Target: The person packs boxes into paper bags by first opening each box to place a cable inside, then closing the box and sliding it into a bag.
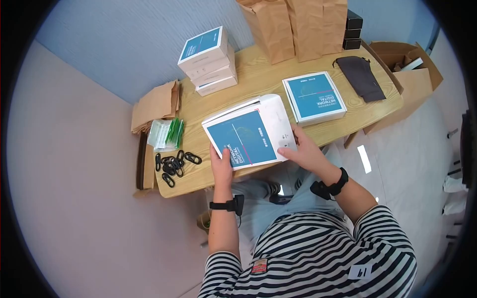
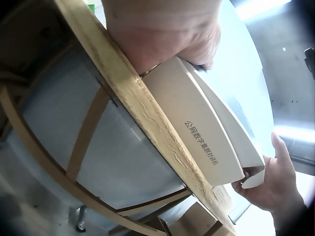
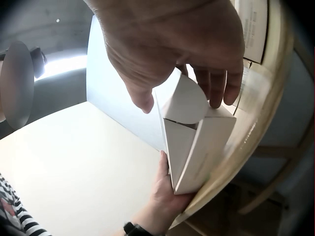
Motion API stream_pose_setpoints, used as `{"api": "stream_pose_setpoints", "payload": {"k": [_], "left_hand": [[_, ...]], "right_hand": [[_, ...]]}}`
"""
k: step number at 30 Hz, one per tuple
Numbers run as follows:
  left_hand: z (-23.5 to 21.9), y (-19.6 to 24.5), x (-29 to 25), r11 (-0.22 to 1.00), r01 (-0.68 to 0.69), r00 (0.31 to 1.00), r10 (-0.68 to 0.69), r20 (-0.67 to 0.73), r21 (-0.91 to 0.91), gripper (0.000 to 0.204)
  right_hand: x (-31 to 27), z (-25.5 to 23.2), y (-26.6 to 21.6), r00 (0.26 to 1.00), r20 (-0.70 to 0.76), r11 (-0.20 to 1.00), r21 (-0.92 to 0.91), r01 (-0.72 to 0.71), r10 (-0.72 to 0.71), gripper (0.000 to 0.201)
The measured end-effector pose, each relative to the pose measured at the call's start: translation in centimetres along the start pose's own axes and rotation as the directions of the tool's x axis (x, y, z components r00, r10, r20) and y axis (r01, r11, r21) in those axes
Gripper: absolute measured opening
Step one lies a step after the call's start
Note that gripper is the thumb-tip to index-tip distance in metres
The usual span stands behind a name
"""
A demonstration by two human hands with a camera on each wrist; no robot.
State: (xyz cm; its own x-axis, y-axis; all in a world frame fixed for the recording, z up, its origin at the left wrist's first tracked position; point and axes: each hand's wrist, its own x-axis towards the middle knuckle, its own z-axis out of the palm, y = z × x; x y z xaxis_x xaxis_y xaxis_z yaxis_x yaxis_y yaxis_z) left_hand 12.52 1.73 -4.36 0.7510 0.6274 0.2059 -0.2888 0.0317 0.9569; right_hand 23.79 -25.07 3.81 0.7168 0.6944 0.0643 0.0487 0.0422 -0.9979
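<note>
A white box with a blue printed top (image 1: 238, 139) is held over the table's front edge, its lid standing slightly apart from the base. My left hand (image 1: 222, 166) grips the near left corner, thumb on the blue top. At the right end my right hand (image 1: 304, 151) holds the white side panel, thumb on its face and fingers behind. In the left wrist view the box's printed side (image 2: 192, 118) shows between the left hand (image 2: 162, 37) and the right hand (image 2: 275, 189). The right wrist view has a curved white flap (image 3: 184, 101) under the right hand (image 3: 172, 44).
Another blue-topped box (image 1: 315, 97) and a dark pouch (image 1: 361, 79) lie at right on the table (image 1: 258, 64). Behind are stacked boxes (image 1: 208, 59), paper bags (image 1: 298, 30) and small black boxes (image 1: 353, 32). Black carabiners (image 1: 171, 166), green-edged packets (image 1: 166, 134) and brown paper (image 1: 155, 107) lie left.
</note>
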Motion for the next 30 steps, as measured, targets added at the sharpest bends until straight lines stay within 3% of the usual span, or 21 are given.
{"api": "stream_pose_setpoints", "payload": {"k": [2,6,12,15,17,24,30], "left_hand": [[0.2,0.2,-0.4,1.000,-0.017,1.000,0.017,-0.001,0.021,0.072],[0.5,0.5,-0.7,0.999,-0.040,0.999,0.039,0.015,0.009,0.074],[0.4,0.3,-0.6,0.999,-0.047,0.999,0.046,-0.019,-0.005,0.072],[0.0,-0.1,-0.6,0.999,-0.039,0.999,0.039,-0.002,-0.029,0.073],[-0.2,-0.3,-0.5,0.999,-0.020,1.000,0.020,0.001,-0.037,0.075],[-0.6,-0.5,-0.4,0.998,-0.015,1.000,0.016,0.010,-0.064,0.078],[-0.7,-0.6,-0.4,0.995,-0.022,1.000,0.022,0.002,-0.099,0.078]], "right_hand": [[1.4,-0.2,0.2,0.997,-0.074,0.986,0.161,0.046,-0.035,0.074],[3.7,-0.3,-1.0,0.970,-0.174,0.969,0.146,0.197,-0.171,0.078],[4.4,-0.5,-2.2,0.964,-0.228,0.988,0.044,0.150,-0.136,0.060],[3.9,-0.4,-1.5,0.933,-0.311,0.982,-0.097,0.160,-0.182,0.049],[3.4,0.2,-2.6,0.930,-0.307,0.975,0.028,0.220,-0.201,0.045],[4.2,-0.1,-1.1,0.944,-0.290,0.952,0.212,0.221,-0.155,0.034],[4.7,-0.9,-0.4,0.975,-0.194,0.922,0.348,0.171,-0.108,0.024]]}}
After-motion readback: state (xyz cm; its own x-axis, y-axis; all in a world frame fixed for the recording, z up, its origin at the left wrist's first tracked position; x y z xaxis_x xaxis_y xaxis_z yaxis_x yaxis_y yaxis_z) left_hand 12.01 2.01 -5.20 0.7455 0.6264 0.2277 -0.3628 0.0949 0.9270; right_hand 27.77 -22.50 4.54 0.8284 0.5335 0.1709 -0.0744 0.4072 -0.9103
